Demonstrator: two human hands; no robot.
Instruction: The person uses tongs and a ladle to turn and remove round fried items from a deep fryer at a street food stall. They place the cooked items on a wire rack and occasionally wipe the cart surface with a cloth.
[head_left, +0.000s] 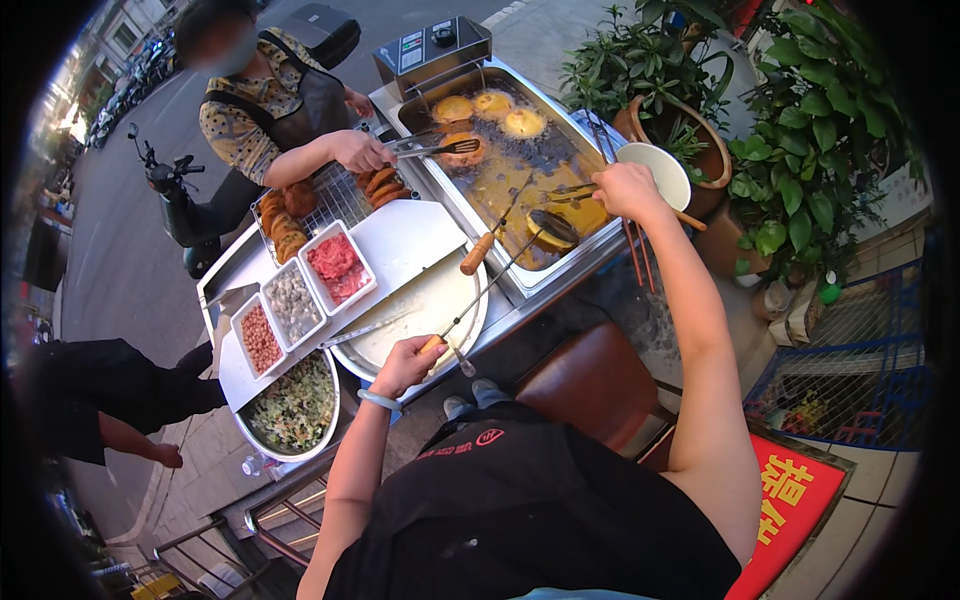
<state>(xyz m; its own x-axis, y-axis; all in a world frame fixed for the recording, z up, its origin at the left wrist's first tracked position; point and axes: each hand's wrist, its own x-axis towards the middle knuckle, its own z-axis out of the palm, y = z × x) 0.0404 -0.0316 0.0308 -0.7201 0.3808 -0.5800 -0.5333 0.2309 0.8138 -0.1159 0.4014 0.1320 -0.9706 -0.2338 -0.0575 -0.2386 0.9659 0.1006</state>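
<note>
My left hand (409, 365) grips the wooden handle of a long-stemmed metal ladle (491, 283). Its round cup sits in the hot oil (480, 191) of the fryer (536, 281), against a yellow fritter (550, 238). In my right hand (626, 191) is a pair of metal tongs (574, 193), their tips over the oil to the right of the ladle cup. A second wooden-handled ladle (478, 253) leans on the fryer's near left rim, its far end in the oil. Several round fritters (523, 123) bubble at the far end.
Across the cart, another person (281, 105) holds slotted tongs (442, 148) over a fritter. White tubs hold red meat (335, 259), oysters (292, 304) and peanuts (259, 337). Also there are batter (420, 311), chopped vegetables (296, 405), a draining rack (330, 202), a white bowl (660, 169) and a brown stool (589, 375).
</note>
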